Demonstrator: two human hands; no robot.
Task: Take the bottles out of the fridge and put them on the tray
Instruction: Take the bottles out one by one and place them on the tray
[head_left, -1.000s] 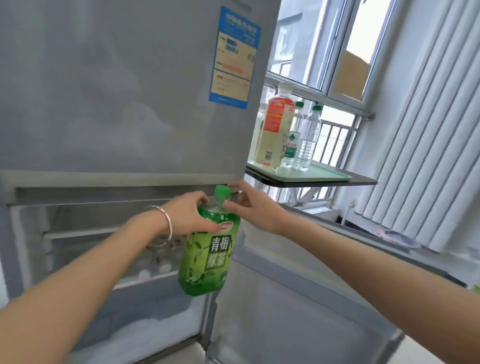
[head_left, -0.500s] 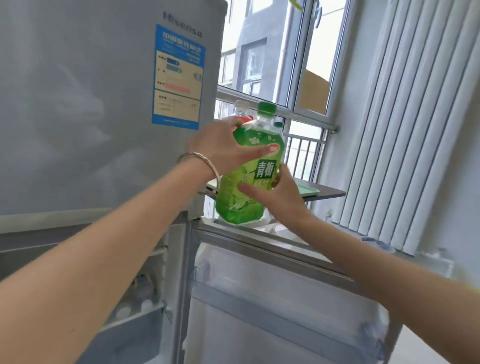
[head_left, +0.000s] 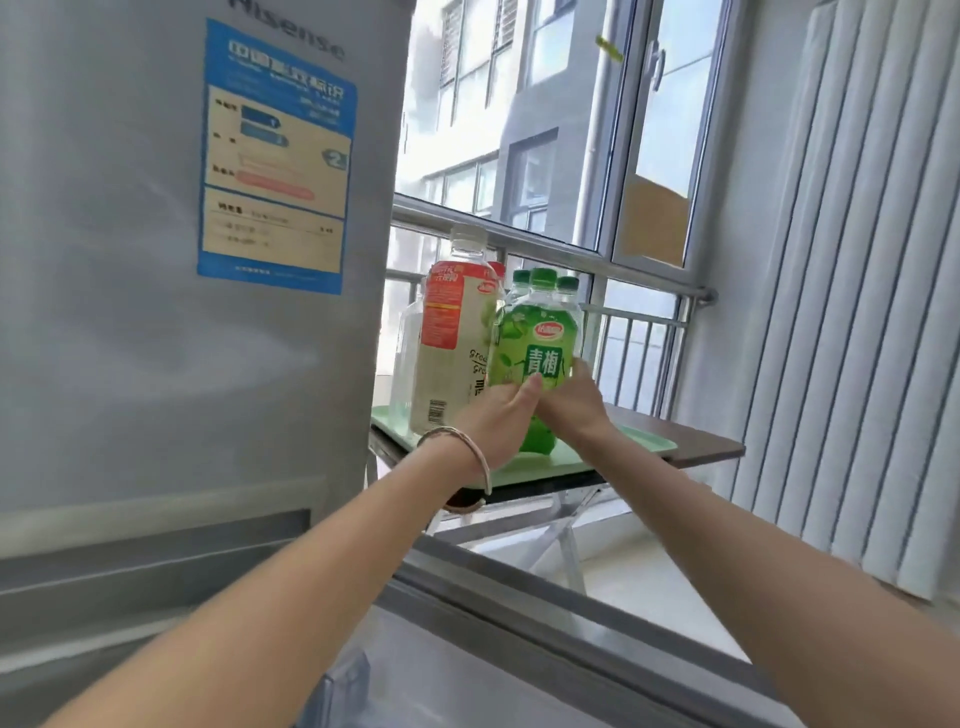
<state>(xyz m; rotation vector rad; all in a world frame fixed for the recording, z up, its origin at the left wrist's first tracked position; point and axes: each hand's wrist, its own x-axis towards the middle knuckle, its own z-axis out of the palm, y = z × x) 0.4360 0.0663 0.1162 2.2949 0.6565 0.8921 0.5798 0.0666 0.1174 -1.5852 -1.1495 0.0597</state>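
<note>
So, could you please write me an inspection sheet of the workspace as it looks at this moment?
Surface: dark table top by the window, carrying a pale green tray.
Job's things: green tea bottle upright on or just above the tray; contact hidden by the hands. Large orange-label bottle stands left of it; green caps of other bottles behind.
Clutter: nothing seen.
Grippers: left hand and right hand both wrap the green bottle's lower part. Bangle on left wrist.
Cables: nothing seen.
Surroundings: grey fridge with blue energy sticker, lower door open; window, vertical blinds.
</note>
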